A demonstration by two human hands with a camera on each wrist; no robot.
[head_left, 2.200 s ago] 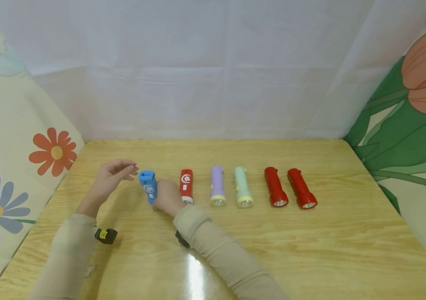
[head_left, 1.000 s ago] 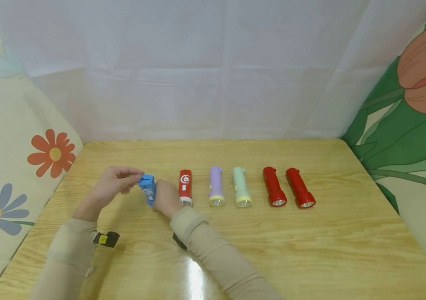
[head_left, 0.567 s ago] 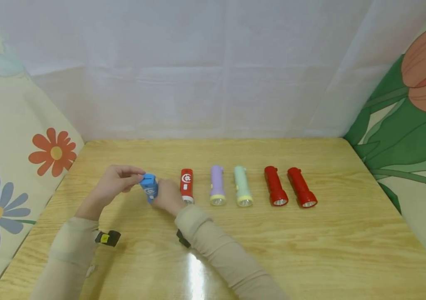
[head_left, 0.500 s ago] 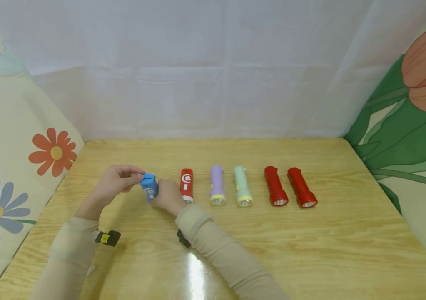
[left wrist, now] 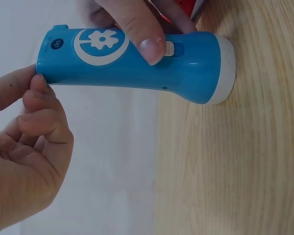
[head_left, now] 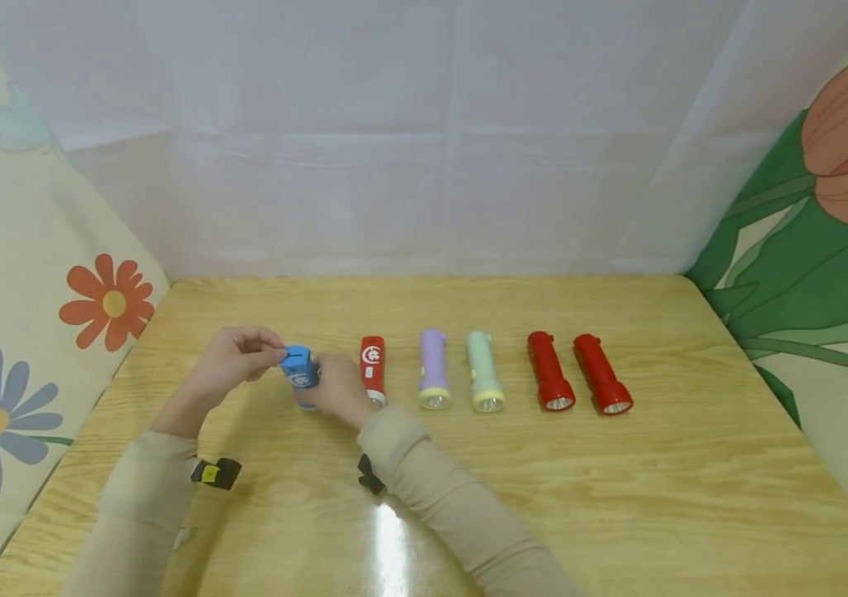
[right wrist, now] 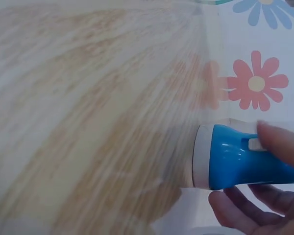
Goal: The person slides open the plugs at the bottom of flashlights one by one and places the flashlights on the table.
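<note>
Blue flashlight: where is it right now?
In the head view, the blue flashlight is left of center, held head-down between the left hand and right hand. The red-and-white flashlight is the nearest one, to its right.

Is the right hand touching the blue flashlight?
Touching: in the left wrist view, the right hand has its thumb on the blue flashlight, beside its pale switch.

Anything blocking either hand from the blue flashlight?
Nothing visible: the right hand grips the blue flashlight, and the left hand pinches its tail end. The red-and-white flashlight lies beside the right hand, not between either hand and the blue one.
</note>
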